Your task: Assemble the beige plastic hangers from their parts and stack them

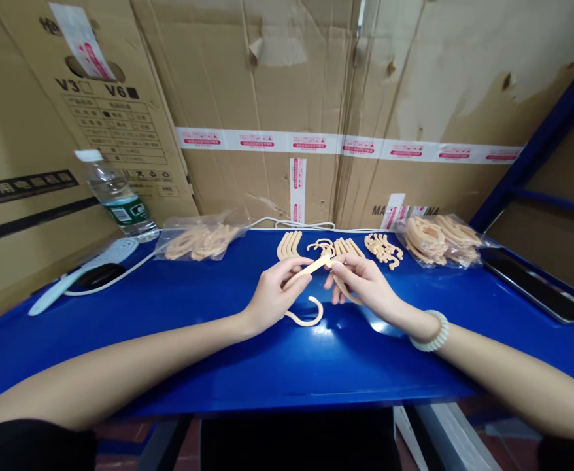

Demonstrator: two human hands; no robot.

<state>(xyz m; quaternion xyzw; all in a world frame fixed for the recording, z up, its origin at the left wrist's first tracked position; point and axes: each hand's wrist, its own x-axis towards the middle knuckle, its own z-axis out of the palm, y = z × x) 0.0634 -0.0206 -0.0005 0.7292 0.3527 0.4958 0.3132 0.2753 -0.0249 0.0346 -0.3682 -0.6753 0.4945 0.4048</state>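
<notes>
My left hand (273, 294) pinches a beige plastic hanger arm (312, 267), which slants up to the right. Closed around a second, curved beige hanger arm (346, 292) is my right hand (369, 282). The two pieces meet between my fingertips; whether they are joined I cannot tell. Just below, a beige hook (311, 322) lies by my left hand, which hides one end of it. Behind my hands lie a row of curved hanger arms (289, 245), several loose hooks (322, 244), another row of arms (350, 246) and a pile of small hooked pieces (384, 250).
Clear bags of beige parts lie at left (201, 241) and right (438, 241) on the blue table (193, 366). A water bottle (123, 206), a pale blue brush-like paddle (88, 271) and a dark rounded object (95, 277) are left. A phone-like slab (539, 288) lies right. Cardboard (267, 85) stands behind.
</notes>
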